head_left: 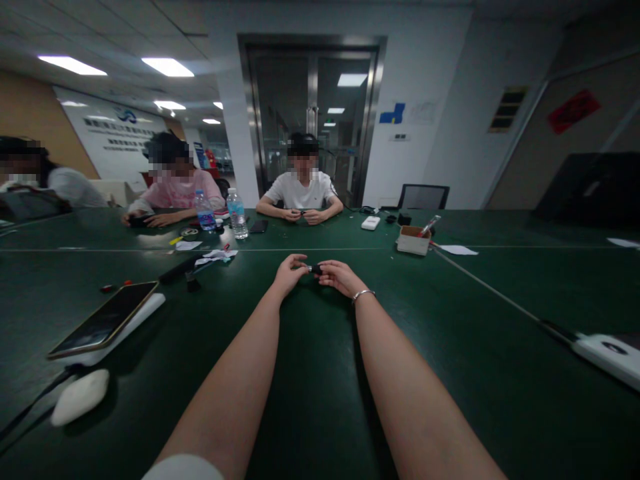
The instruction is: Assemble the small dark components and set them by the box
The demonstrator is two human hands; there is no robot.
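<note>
A small black piece with a silver end point(316, 269) is held just above the green table, between my two hands. My right hand point(339, 277) has its fingers closed round the black part, and a silver bangle is on that wrist. At the silver end, my left hand point(290, 275) grips with the thumb against it, while the index finger curves above. The fingers cover part of the piece, and it is too small to tell its exact kind.
On the left, a phone point(107, 319) rests on a white block beside a white rounded object point(81, 398) with a cable. Farther off are two water bottles point(237, 215), papers and a small box point(414, 241). Several people sit across the green table point(310, 387).
</note>
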